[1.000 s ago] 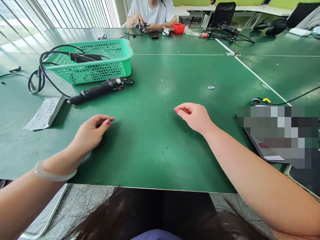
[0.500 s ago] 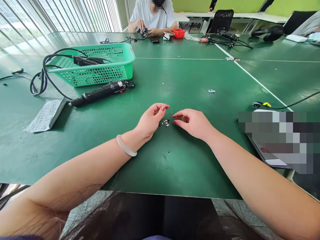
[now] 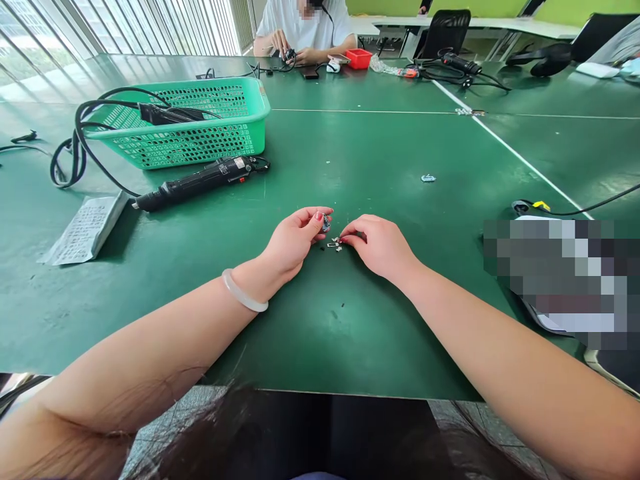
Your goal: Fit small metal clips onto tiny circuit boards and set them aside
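My left hand (image 3: 295, 240) is closed on a small silvery-blue part (image 3: 326, 223), which shows between its thumb and fingers. To its right, my right hand (image 3: 379, 243) has thumb and forefinger pinched together at the edge of a little group of metal pieces (image 3: 334, 245); whatever is between those fingertips is too small to make out. The metal pieces lie on the green table (image 3: 300, 333), between and slightly below the two hands. A similar silvery-blue part (image 3: 428, 178) lies by itself farther back, to the right.
Back left, a green basket (image 3: 190, 143) holds a cable and a black device. A black electric screwdriver (image 3: 200, 183) and a written paper packet (image 3: 85, 230) lie in front of it. A blurred-out object (image 3: 560, 273) is at the right. Across the table sits a person (image 3: 305, 33).
My left hand has turned so that the silvery-blue part shows in its fingers. My right hand has moved left to the metal pieces, its thumb and forefinger now closed together. The view has shifted slightly.
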`<state>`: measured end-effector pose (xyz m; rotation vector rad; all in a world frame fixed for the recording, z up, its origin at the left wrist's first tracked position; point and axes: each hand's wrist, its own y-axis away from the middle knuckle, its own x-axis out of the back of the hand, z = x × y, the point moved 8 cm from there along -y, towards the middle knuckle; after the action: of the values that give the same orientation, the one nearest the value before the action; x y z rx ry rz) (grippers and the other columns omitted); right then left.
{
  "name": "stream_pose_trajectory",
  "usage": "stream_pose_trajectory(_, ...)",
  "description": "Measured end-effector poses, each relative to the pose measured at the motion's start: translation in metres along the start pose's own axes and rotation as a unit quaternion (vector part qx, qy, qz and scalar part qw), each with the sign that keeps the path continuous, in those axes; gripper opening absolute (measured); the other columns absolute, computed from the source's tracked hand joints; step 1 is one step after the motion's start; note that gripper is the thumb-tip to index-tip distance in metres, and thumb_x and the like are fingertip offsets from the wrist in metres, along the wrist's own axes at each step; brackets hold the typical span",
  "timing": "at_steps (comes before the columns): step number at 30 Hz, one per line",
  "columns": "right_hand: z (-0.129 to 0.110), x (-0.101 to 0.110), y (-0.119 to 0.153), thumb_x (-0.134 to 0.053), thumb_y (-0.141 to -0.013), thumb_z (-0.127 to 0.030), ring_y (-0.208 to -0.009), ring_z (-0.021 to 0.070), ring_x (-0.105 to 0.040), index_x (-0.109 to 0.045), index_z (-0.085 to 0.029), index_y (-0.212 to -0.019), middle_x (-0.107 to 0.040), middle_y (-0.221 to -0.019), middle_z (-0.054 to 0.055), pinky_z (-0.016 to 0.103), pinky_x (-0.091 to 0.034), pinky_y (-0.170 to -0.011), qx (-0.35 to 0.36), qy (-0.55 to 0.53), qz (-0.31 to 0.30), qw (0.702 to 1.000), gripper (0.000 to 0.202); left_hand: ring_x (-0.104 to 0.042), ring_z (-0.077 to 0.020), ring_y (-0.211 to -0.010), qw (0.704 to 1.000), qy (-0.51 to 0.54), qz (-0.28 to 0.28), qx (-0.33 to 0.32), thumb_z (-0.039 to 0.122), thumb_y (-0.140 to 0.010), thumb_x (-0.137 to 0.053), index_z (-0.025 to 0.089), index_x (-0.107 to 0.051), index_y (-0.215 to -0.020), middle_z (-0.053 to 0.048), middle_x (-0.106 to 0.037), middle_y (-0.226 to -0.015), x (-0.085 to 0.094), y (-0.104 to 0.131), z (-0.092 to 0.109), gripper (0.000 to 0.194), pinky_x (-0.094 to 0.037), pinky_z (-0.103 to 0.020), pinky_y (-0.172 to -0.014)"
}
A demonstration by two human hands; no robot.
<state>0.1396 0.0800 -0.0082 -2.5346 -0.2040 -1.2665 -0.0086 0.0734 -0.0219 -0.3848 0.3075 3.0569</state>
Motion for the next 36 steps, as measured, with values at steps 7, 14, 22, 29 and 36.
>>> stream_pose_trajectory(7, -0.008, 0.018, 0.01, -0.065, -0.086, -0.015, -0.067, 0.0147, -0.055, -0.075, -0.022, -0.079, -0.07, -0.08, 0.001, 0.031, -0.042, -0.065, 0.043, -0.092, 0.065, 0.993, 0.014, -0.065, -0.0085, -0.075, 1.0, 0.008, -0.017, 0.015, 0.018, -0.098, -0.056, 0.013, -0.07, -0.093, 0.0, -0.066, -0.077, -0.003, 0.0, -0.001, 0.016, -0.053, -0.029, -0.087)
stream_pose_trajectory(14, -0.016, 0.022, 0.013, -0.064, -0.086, -0.017, -0.067, 0.0152, -0.055, -0.074, -0.023, -0.078, -0.069, -0.079, 0.001, 0.031, -0.043, -0.065, 0.061, -0.099, 0.088, 0.989, 0.014, -0.068, -0.0107, -0.084, 0.998, -0.002, -0.064, 0.024, 0.023, -0.096, -0.06, 0.012, -0.076, -0.098, -0.005, -0.074, -0.089, -0.01, 0.001, -0.006, 0.019, -0.054, -0.034, -0.099)
stream_pose_trajectory(22, -0.016, 0.025, 0.014, -0.063, -0.086, -0.014, -0.071, 0.0169, -0.061, -0.074, -0.022, -0.077, -0.071, -0.078, 0.002, 0.031, -0.046, -0.066, 0.053, -0.083, 0.094, 0.991, 0.016, -0.068, -0.0124, -0.09, 0.993, -0.04, -0.107, 0.024, 0.02, -0.096, -0.059, 0.011, -0.077, -0.11, -0.009, -0.077, -0.101, -0.016, 0.005, -0.008, 0.025, -0.052, -0.036, -0.103)
stream_pose_trajectory(29, -0.019, 0.023, 0.014, -0.06, -0.088, -0.012, -0.081, 0.0189, -0.065, -0.074, -0.021, -0.08, -0.073, -0.086, 0.004, 0.032, -0.049, -0.072, 0.083, -0.017, 0.077, 0.993, 0.019, -0.068, -0.0128, -0.09, 0.988, -0.092, -0.12, 0.004, 0.015, -0.089, -0.063, 0.012, -0.076, -0.116, -0.009, -0.078, -0.106, -0.017, 0.004, -0.007, 0.03, -0.05, -0.04, -0.106)
stream_pose_trajectory(36, -0.021, 0.024, 0.015, -0.059, -0.09, -0.015, -0.084, 0.021, -0.064, -0.073, -0.023, -0.081, -0.072, -0.089, 0.005, 0.034, -0.048, -0.073, 0.097, 0.029, 0.063, 0.993, 0.019, -0.069, -0.0151, -0.094, 0.98, -0.162, -0.118, -0.019, 0.01, -0.088, -0.057, 0.013, -0.074, -0.12, -0.01, -0.077, -0.113, -0.018, 0.006, -0.003, 0.037, -0.05, -0.04, -0.105)
